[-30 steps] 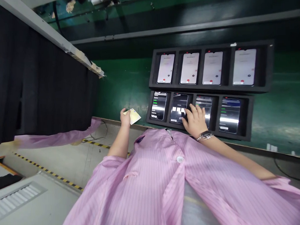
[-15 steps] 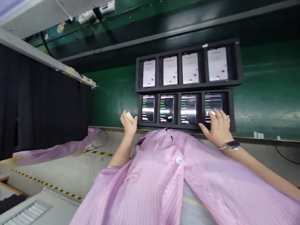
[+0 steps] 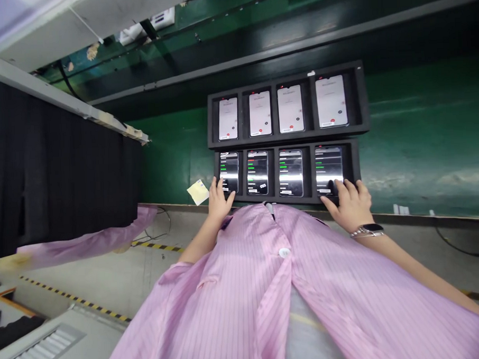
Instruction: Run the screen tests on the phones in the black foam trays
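Several phones with dark screens and green text lines lie in the near black foam tray (image 3: 354,166). At that tray's left end is my left hand (image 3: 220,199), fingers apart, its tips by the leftmost phone (image 3: 229,169). My right hand (image 3: 349,204) rests at the tray's right end with fingers spread, the tips over the lower edge of the rightmost phone (image 3: 329,167). A yellow paper note (image 3: 198,192) lies on the green bench, left of my left hand. Neither hand grips anything visible.
Behind stands a second black foam tray (image 3: 357,103) holding several phones with white screens. A grey rail (image 3: 218,64) runs along the back of the green bench (image 3: 413,156). To the left hangs a black curtain (image 3: 64,166) under a pale frame bar. Small white pieces (image 3: 401,209) lie near the front edge.
My left hand has moved right, off the yellow note and onto the near tray's left end. My right hand has slid slightly down the rightmost phone. The view has shifted a little.
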The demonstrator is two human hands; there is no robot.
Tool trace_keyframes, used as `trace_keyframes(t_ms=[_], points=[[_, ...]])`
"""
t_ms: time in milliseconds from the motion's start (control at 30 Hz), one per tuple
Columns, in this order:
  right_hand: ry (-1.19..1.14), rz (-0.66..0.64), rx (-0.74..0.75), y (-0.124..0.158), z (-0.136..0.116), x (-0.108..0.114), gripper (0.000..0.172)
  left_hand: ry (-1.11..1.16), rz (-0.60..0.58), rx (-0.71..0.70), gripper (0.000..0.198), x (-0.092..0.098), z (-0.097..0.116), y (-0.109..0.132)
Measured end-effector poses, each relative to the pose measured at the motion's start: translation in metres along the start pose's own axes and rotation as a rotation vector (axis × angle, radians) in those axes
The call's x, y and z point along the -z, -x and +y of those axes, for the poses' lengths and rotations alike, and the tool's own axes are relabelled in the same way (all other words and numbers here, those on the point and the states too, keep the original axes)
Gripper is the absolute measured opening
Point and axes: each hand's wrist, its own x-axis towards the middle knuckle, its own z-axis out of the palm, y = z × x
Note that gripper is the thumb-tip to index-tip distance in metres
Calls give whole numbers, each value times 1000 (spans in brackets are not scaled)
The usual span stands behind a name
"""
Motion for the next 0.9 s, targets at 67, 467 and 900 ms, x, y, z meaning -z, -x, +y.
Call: trace_keyframes(t_ms=[67, 467, 900], points=[[8, -13, -16, -1, -5, 2, 79, -8, 7, 25, 71, -1, 3, -1], [-212, 281, 68, -92, -6, 53, 79, -18, 150, -80, 65, 39, 32, -75], [-469, 75, -269, -266, -56, 116, 70, -8, 151, 79, 54, 50, 67, -255]])
